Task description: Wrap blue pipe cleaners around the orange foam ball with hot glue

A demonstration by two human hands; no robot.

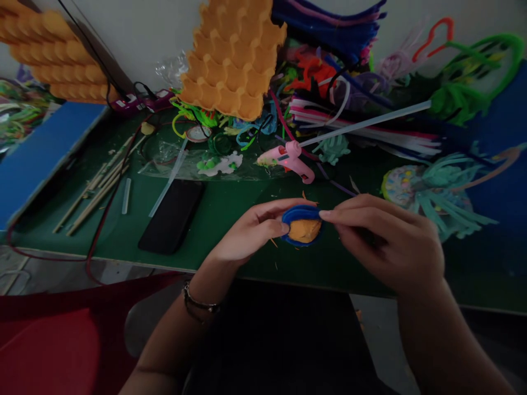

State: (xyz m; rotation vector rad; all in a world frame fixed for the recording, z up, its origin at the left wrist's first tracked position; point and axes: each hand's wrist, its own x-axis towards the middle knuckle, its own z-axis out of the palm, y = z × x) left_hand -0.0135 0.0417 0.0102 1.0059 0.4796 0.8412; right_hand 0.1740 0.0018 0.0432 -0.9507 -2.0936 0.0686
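A small round cup (304,231), tan-orange inside like the egg cartons, is ringed with fuzzy blue pipe cleaner (300,212). My left hand (257,227) grips this cup by its left side, thumb on the near rim and fingers behind. At the right edge of the rim, my right hand (381,236) pinches the blue pipe cleaner between thumb and forefinger; its other fingers curl below. Just beyond the hands lies a pink hot glue gun (291,158) with a long glue stick (366,123) sticking out of its back.
A black phone (172,216) lies left of my hands, near wooden sticks (96,189) and loose glue sticks (126,196). Orange egg cartons (234,55) and bundled pipe cleaners (362,131) pile up at the back. A teal-tasselled craft piece (444,186) sits right. Cables hang over the table's left front edge.
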